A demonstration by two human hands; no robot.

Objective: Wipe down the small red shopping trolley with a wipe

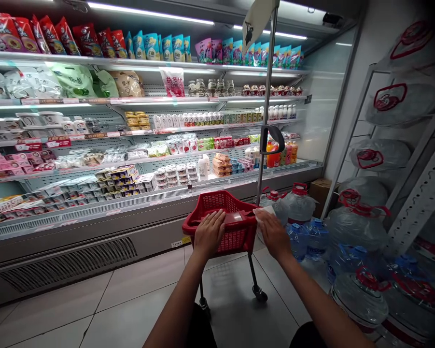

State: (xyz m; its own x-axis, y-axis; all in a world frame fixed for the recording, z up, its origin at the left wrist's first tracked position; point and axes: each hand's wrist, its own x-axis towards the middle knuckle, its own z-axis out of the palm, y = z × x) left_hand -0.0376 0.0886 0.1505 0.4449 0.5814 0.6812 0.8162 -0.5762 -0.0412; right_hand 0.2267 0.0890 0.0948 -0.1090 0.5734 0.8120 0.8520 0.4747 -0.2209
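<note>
- left hand (209, 233) flat, open, palm down on cart (235, 238) near rim
- right hand (274, 233) at cart's right corner, over a white slip (263, 212), maybe pinching it; grip can't tell
- cart on floor (137, 290), facing chiller (130, 212), jugs (300, 203) just right of it

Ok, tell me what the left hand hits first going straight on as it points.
Likely the far rim of the red shopping cart; the left hand lies on its near rim, fingers pointing across the basket. Depth is unclear.

Left hand (209, 234) and right hand (274, 235) atop red trolley basket (217, 199), chiller shelves (94, 212) beyond
</note>
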